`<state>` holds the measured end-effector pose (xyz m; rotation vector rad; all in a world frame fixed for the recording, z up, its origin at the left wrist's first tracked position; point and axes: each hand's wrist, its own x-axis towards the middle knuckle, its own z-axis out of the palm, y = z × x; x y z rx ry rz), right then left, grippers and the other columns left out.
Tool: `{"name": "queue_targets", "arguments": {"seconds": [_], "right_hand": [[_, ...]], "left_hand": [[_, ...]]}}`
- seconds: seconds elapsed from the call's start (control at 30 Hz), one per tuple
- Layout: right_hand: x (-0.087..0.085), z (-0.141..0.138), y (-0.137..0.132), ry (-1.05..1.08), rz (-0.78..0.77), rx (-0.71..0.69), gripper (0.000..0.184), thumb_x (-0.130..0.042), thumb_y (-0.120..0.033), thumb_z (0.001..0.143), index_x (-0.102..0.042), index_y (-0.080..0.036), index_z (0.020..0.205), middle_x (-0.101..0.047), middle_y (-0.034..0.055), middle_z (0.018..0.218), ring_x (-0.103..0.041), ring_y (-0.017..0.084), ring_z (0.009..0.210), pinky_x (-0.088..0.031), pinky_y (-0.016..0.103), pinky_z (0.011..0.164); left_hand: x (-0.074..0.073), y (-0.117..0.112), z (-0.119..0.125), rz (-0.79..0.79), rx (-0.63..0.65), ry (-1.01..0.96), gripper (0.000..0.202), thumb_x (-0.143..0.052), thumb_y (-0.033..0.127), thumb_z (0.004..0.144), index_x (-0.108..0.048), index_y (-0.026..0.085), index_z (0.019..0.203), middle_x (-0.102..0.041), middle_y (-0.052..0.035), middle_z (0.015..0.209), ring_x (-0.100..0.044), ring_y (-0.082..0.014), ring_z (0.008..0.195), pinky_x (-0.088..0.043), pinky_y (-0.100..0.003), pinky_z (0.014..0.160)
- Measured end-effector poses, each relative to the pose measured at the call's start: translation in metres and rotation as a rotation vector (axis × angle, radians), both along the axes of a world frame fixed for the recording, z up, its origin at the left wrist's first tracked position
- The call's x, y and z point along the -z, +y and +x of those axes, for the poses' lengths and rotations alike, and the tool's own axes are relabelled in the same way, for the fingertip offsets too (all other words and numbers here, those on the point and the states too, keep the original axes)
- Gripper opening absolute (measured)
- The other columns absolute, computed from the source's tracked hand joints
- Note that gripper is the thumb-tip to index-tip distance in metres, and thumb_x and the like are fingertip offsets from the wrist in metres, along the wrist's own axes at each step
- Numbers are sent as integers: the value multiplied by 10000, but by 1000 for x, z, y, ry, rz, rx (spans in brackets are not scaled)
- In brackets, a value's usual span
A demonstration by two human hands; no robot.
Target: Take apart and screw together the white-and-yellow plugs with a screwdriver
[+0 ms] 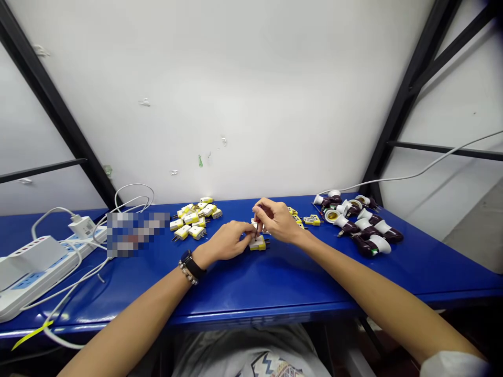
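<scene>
white painted wall [251, 94], scuffed; black steel frame struts [51, 94], both sides; blue metal workbench [251, 314]; grey floor [475, 230], far right.

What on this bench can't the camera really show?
In the head view:
Grip of the tool, hidden by the right hand.
Part of the plug, hidden by the left hand.
Whatever lies beside the power strip, blurred out.
Its left end, cut off by the picture edge.
</scene>
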<state>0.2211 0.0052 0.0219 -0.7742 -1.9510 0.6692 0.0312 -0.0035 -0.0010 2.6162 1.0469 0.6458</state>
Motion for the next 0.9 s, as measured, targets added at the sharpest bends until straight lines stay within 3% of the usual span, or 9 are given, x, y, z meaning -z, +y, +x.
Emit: {"name": "queue_targets", "arguments": {"seconds": [0.5,0.7,0.9], "right_hand": [[3,-1,-1,3,15,10,198,-489,-343,984,-549,-211,849,-643,-14,665,-624,131,494,-486,245,515],[1,-1,0,-10,1,-4,220,-480,-355,993,-543,-209,840,-623,-23,655,-603,115,482,-474,229,499],[0,-1,-2,-34,41,38,192,-485,-323,984,-549,-211,842,-623,-19,643,-596,124,498,-466,240,519]], "left_hand": [[2,0,1,4,13,-47,206,-510,193,939,-712,199,899,-751,-14,858,-660,-160,737,-429,-243,673],[6,1,4,-118,89,-188,224,-493,186,948,-714,165,916,-755,-36,877,-683,-160,780,-496,-234,754],[7,0,4,-107,78,-206,217,-515,192,941,-729,168,917,-767,-44,897,-699,-174,795,-524,-256,770]]}}
